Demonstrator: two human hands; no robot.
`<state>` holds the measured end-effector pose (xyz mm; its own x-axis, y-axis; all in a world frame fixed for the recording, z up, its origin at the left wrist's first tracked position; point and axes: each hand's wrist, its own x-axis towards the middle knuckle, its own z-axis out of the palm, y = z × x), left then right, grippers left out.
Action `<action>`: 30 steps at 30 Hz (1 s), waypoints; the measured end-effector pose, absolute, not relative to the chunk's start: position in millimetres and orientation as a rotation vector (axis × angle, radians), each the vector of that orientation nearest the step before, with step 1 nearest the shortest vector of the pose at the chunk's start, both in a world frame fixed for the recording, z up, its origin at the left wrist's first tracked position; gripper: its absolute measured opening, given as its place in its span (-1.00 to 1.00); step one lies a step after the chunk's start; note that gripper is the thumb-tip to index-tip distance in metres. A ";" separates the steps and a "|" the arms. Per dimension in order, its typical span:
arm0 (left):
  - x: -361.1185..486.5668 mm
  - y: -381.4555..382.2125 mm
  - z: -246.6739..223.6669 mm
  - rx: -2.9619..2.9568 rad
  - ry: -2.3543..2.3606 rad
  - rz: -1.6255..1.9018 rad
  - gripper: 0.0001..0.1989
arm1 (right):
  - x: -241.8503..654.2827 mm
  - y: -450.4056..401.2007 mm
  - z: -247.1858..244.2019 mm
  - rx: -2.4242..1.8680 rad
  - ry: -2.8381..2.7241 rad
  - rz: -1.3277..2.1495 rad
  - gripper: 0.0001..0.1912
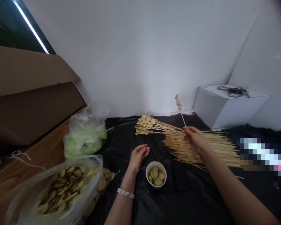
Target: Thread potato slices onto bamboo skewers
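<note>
A wooden skewer (pixel 183 120) is pinched in my right hand (pixel 194 139) and points upward, with several potato slices (pixel 178 102) threaded near its top. My left hand (pixel 138 156) hovers above the black sheet, fingers curled together; whether they hold anything is too small to tell. Just right of that wrist stands a white cup (pixel 156 185) with potato slices inside. Beneath my right hand lies a wide pile of bare skewers (pixel 215 147). Left of the pile, loaded skewers (pixel 144 124) rest with their slices bunched together.
An open plastic bag of potato slices (pixel 61 193) sits at the lower left, behind it a bag of pale green vegetables (pixel 84 140). A cardboard box (pixel 32 109) stands far left. A white box (pixel 224 106) holding a dark object is at the back right.
</note>
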<state>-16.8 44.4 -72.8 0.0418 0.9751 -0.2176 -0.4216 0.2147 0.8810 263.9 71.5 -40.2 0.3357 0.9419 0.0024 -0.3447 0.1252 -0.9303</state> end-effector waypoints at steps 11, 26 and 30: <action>-17.8 46.5 -74.7 0.695 0.987 1.218 -0.78 | 308.8 79.3 -31.4 -1.040 -0.573 1.079 -0.89; -18.1 46.0 -77.2 0.712 0.980 1.227 -0.80 | 274.5 108.9 -35.3 -1.523 -1.379 0.509 -0.78; -18.2 45.7 -76.9 0.710 0.979 1.226 -0.79 | 246.1 132.3 -31.5 -1.624 -1.557 0.361 -0.82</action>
<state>-18.2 45.7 -76.9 0.0447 0.9735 -0.2244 -0.4339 0.2213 0.8734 246.1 132.3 -31.5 0.1883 0.9239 0.3332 0.6833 0.1205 -0.7202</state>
